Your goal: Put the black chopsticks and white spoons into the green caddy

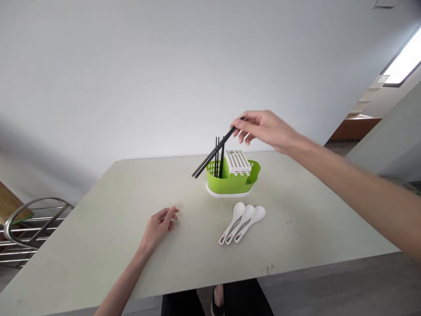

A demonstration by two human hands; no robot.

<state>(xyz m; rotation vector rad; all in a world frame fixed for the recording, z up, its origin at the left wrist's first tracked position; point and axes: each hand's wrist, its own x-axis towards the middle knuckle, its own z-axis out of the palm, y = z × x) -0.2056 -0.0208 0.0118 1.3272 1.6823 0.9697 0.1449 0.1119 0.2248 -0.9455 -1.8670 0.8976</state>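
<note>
A green utensil holder [228, 186] with a white slotted top and a white base stands near the back of the table. Several black chopsticks [216, 151] stand upright in its left compartment. Above it, my right hand [258, 127] pinches the upper ends of a pair of black chopsticks [210, 157], which slant down to the left in front of the upright ones. My left hand [161, 224] rests on the table left of the holder, its fingers loosely curled and nothing visible in them. Three white spoons [244, 221] lie side by side in front of the holder.
The pale table [108, 237] meets a light wall [148, 79] behind. A metal rack [31, 226] stands on the floor at the left. The table's front edge is close to the person's legs. A bright window is at the upper right.
</note>
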